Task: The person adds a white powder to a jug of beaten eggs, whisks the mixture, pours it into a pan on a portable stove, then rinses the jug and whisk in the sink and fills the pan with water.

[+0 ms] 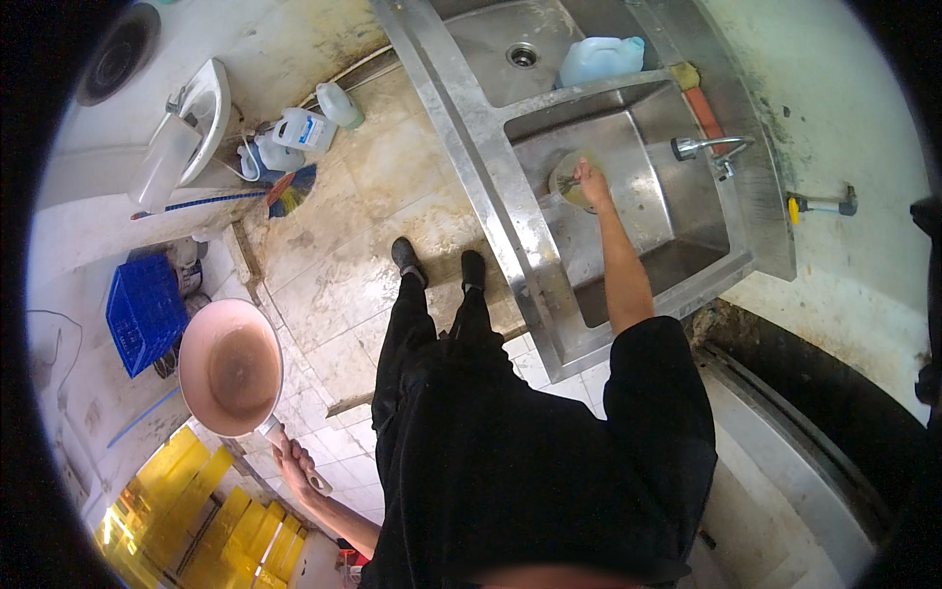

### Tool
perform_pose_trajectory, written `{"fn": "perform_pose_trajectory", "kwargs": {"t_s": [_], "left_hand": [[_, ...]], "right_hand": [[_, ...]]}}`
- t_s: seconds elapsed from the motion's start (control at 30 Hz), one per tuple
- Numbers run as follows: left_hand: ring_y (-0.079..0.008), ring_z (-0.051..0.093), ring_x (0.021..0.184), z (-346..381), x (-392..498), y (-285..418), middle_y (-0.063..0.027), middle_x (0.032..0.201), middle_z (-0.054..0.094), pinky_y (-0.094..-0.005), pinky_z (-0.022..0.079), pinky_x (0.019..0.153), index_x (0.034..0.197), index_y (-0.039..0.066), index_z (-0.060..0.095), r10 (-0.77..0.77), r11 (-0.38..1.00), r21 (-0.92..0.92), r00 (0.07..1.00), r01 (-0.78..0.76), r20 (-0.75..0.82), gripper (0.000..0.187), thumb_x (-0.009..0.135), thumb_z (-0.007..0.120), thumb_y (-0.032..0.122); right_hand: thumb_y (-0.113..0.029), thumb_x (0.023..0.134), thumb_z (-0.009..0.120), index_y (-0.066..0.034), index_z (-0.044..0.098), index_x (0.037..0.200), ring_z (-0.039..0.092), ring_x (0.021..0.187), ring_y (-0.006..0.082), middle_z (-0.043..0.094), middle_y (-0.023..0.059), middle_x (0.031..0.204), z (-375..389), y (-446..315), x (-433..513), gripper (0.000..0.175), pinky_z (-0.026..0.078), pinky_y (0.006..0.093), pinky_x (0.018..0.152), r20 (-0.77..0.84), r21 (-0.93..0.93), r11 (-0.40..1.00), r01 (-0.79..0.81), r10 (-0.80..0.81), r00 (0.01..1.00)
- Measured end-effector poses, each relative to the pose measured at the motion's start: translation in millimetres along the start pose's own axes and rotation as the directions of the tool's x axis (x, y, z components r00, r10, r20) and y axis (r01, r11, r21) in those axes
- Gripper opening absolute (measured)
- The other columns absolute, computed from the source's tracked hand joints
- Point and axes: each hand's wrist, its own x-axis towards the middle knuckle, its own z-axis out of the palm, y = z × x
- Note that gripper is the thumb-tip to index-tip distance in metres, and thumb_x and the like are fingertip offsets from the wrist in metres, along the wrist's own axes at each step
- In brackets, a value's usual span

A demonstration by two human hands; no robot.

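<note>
My left hand (298,465) grips the pale handle of a pink frying pan (193,368), held out to the left above the floor. The pan's inside faces up, with a brown, darkened patch at its middle. Over the stainless steel sink basin (625,258) my right arm reaches out. There my right hand (591,184) is at a round bowl (578,205) with cloudy yellowish liquid. Its fingers are closed on a grey metal scourer (565,182), partly hidden by the hand.
A faucet (699,147) overhangs the basin. A bluish plastic jug (600,62) lies in the neighbouring basin. Several plastic jugs (305,131) and a broom (292,191) stand by the left wall, below a washbasin (210,118). A blue crate (147,313) and yellow strip curtain (184,501) are farther left.
</note>
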Motion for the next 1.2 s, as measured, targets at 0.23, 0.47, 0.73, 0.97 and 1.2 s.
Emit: {"fn": "perform_pose_trajectory", "kwargs": {"t_s": [0.23, 0.47, 0.73, 0.97, 1.2], "left_hand": [[-0.0036, 0.027, 0.041, -9, 3, 0, 0.0078, 0.059, 0.030, -0.0215, 0.024, 0.034, 0.135, 0.012, 0.050, -0.019, 1.000, 0.006, 1.000, 0.019, -0.002, 0.036, 0.105, 0.053, 0.031], [-0.0031, 0.027, 0.041, -6, -3, 2, 0.0080, 0.058, 0.029, -0.0217, 0.024, 0.034, 0.133, 0.012, 0.050, -0.029, 0.999, 0.024, 0.999, 0.030, -0.023, 0.033, 0.105, 0.052, 0.030], [-0.0029, 0.027, 0.041, -2, 0, 2, 0.0086, 0.059, 0.029, -0.0207, 0.025, 0.034, 0.136, 0.011, 0.050, -0.038, 0.999, 0.004, 0.999, 0.038, -0.038, 0.036, 0.105, 0.052, 0.029], [-0.0027, 0.028, 0.041, -5, 3, -2, 0.0084, 0.058, 0.029, -0.0209, 0.025, 0.033, 0.137, 0.011, 0.050, -0.026, 0.999, -0.041, 0.999, 0.027, 0.027, 0.035, 0.106, 0.051, 0.028], [-0.0028, 0.026, 0.041, 2, -3, 2, 0.0086, 0.057, 0.028, -0.0214, 0.023, 0.033, 0.137, 0.011, 0.050, -0.017, 1.000, -0.016, 1.000, 0.017, 0.009, 0.034, 0.106, 0.050, 0.026]], "right_hand": [[-0.043, 0.108, 0.035, -0.0017, 0.055, 0.076, 0.057, 0.073, 0.0258, 0.058, 0.0114, 0.072, 3, -5, -2, 0.055, 0.045, 0.0391, 0.075, -0.032, -0.017, 0.999, 0.038, -0.038, 0.999], [-0.043, 0.107, 0.038, -0.0019, 0.053, 0.076, 0.054, 0.069, 0.0206, 0.055, 0.0078, 0.070, -29, -49, -11, 0.054, 0.044, 0.0354, 0.070, -0.077, 0.026, 0.996, 0.080, -0.077, 0.994], [-0.041, 0.107, 0.041, 0.0006, 0.055, 0.079, 0.057, 0.071, 0.0208, 0.061, 0.0085, 0.073, -74, -103, -13, 0.052, 0.046, 0.0357, 0.073, 0.057, -0.030, 0.992, 0.120, -0.118, 0.991], [-0.039, 0.106, 0.044, 0.0006, 0.056, 0.083, 0.056, 0.070, 0.0246, 0.059, 0.0109, 0.073, -76, -117, -16, 0.048, 0.046, 0.0363, 0.074, 0.063, -0.095, 0.982, 0.166, -0.160, 0.985], [-0.038, 0.106, 0.044, -0.0001, 0.054, 0.080, 0.055, 0.071, 0.0238, 0.058, 0.0106, 0.072, -83, -119, -13, 0.047, 0.046, 0.0355, 0.074, 0.093, 0.045, 0.980, 0.195, -0.199, 0.976]]}}
